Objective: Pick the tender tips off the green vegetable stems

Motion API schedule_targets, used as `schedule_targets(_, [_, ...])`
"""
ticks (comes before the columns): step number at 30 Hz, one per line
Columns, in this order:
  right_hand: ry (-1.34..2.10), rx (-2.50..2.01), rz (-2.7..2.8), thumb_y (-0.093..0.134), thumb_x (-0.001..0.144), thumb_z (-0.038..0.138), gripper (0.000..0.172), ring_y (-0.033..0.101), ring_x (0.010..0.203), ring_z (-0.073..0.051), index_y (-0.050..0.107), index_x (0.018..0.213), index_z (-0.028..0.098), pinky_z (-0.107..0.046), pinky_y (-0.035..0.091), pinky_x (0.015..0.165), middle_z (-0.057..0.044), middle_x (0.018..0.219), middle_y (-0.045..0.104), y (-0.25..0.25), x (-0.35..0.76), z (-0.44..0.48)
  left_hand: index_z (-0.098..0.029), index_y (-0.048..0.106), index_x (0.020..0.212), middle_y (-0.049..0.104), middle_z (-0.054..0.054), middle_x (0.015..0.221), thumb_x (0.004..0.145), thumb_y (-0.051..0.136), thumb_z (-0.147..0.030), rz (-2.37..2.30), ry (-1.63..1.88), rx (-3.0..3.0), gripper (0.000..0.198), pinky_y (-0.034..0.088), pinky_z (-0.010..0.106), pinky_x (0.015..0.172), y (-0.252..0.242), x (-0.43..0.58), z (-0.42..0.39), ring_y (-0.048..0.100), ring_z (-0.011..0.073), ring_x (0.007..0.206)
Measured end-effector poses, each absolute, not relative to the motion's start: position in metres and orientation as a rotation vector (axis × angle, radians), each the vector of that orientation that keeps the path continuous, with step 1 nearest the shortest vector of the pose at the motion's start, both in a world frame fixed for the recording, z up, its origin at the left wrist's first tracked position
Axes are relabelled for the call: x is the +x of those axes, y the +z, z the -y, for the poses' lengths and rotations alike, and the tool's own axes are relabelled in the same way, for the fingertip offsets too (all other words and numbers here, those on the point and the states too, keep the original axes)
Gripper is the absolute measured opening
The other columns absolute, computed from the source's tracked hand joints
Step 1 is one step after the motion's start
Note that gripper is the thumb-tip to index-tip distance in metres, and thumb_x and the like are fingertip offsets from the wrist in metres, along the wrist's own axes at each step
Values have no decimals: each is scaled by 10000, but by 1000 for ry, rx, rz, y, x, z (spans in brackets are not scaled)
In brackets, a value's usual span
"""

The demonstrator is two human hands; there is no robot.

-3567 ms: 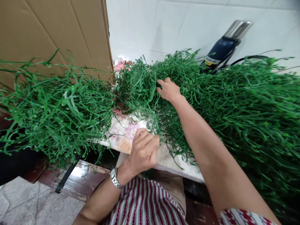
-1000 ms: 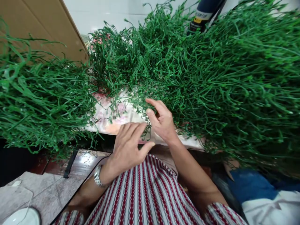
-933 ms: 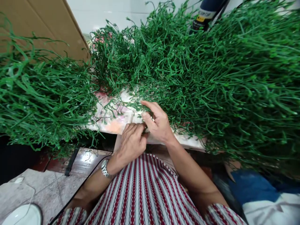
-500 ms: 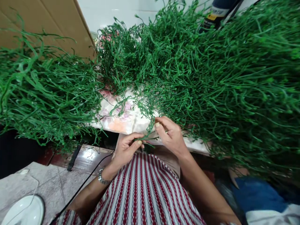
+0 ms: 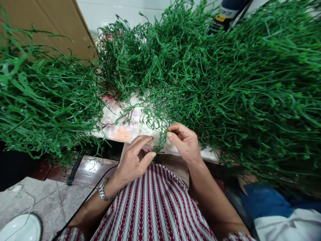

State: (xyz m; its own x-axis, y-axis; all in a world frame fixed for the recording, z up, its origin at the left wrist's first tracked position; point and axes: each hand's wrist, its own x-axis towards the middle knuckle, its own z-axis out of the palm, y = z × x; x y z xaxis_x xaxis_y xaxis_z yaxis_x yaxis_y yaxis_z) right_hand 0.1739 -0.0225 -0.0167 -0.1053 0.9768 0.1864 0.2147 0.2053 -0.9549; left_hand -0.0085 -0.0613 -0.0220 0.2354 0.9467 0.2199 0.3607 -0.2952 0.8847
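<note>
Both hands meet at the near edge of a small table with a flowered cloth (image 5: 125,132). My left hand (image 5: 134,160), with a wristwatch, pinches the lower end of a thin green plastic stem (image 5: 160,142) between thumb and forefinger. My right hand (image 5: 184,142) pinches the same stem a little higher, where it leaves the big green heap on the right (image 5: 250,93). A second heap of green stems (image 5: 45,100) lies at the left, apart from both hands.
A brown cardboard box (image 5: 45,26) stands behind the left heap. A dark blue canister (image 5: 225,15) leans on the white tiled wall at the back. A white plate (image 5: 20,229) and a black cable (image 5: 85,201) lie on the floor at lower left. Blue and white cloth (image 5: 276,211) is at lower right.
My right hand came back from deep in the heap to the table's near edge, drawing a stem along. My left hand has closed on that stem, and both now pinch it.
</note>
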Motion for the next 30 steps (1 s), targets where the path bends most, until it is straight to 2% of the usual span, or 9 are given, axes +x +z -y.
schedule_targets(2, [964,-1199,1594,568,764,209,36,462,607,-80,560,768,174,-201,383,556,20,694,511,-12,170,23,-182,595,1028,628,83,1006,783,586,-271,-1251,1075,1776,260,439,337,871,-15,-5,56,563,204,961])
schedule_targets(4, [906,-1211,1661,558,767,188,35,475,618,-82,563,800,176,-205,401,569,10,735,520,-10,165,25,-175,619,865,626,46,837,795,570,-278,-1246,1096,1636,134,464,286,755,-14,2,50,574,169,803])
schedule_targets(6, [810,-1236,1665,548,772,171,163,482,628,-77,556,933,186,-217,428,589,-20,899,535,-9,161,28,-165,608,766,592,14,722,799,565,-283,-1203,1119,1420,130,461,240,640,-17,9,46,545,130,664])
schedule_targets(9, [572,-1281,1605,569,761,163,322,478,658,-84,499,1073,198,-256,459,641,-66,1080,480,-10,159,37,-161,611,758,588,-1,693,766,616,-286,-1141,1179,1166,126,453,214,578,-29,16,45,531,110,613])
schedule_targets(12, [399,-1279,1673,611,752,192,191,491,748,-134,542,929,183,-282,448,684,-54,926,514,-15,160,46,-165,623,760,594,-8,680,737,657,-279,-1096,1258,1036,121,448,199,558,-40,18,47,528,96,596])
schedule_targets(15, [523,-1255,1794,568,798,201,27,496,708,-133,555,799,177,-265,418,634,-24,755,520,-19,160,50,-164,628,737,600,-7,712,696,697,-262,-1046,1319,966,127,439,182,538,-45,19,47,526,81,599])
schedule_targets(18, [639,-1255,1780,522,816,174,90,472,606,-106,545,729,173,-243,382,568,3,660,500,-20,160,49,-162,621,734,606,-7,719,651,728,-262,-1006,1305,883,169,452,185,548,-41,23,46,545,87,622])
schedule_targets(24, [710,-1292,1686,532,805,175,129,490,592,-93,538,676,173,-222,383,548,13,637,516,-14,160,45,-162,557,714,581,-35,582,634,710,-251,-936,1205,581,194,471,236,526,-25,31,46,535,95,499])
schedule_targets(30, [606,-1323,1725,537,786,149,179,448,540,-84,494,615,175,-220,356,522,26,585,480,-12,155,44,-142,529,642,538,-28,547,719,655,-299,-957,999,684,215,366,207,483,-25,20,47,467,73,463])
